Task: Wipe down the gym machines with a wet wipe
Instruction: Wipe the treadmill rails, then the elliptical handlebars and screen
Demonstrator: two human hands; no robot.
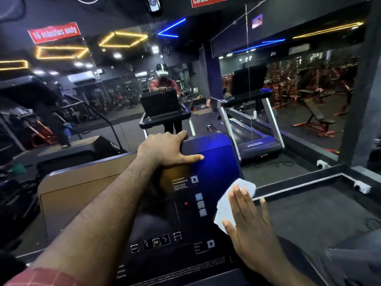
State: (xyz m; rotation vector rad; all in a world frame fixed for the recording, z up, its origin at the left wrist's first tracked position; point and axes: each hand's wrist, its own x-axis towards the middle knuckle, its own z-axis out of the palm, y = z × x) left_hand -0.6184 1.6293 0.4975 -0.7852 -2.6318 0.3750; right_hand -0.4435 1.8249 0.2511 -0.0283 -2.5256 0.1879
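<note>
Gym floor, dark, neon strips overhead; mirror wall point(123, 89) straight ahead, benches and a second treadmill point(253, 129) off to the right.

Head view, the only one I've got. Console point(214, 157) sits right under me: hard glossy panel, rounded corners, blue glare on the top half, printed labels and flat keys point(156, 242) lower down. L hand point(169, 149) grips its top edge, fingers curled over the back, thumb laid on the face. R hand point(249, 219) is flat, fingers straight, pressing the wipe point(245, 186) against the console's right edge, approx level w/ the small square buttons. Wipe pokes out past the fingertips and by the thumb; the rest is under the palm.

Handling, my read: wipe is thin, limp, light, prob damp, so it'll bunch if dragged w/ one fingertip; a flat palm w/ even pressure suits it. It's pale and slightly crumpled. Console is rigid and slick, so the wipe should glide. Keys look flush, so go light there to avoid triggering anything. Can't tell how wet the wipe is.
</note>
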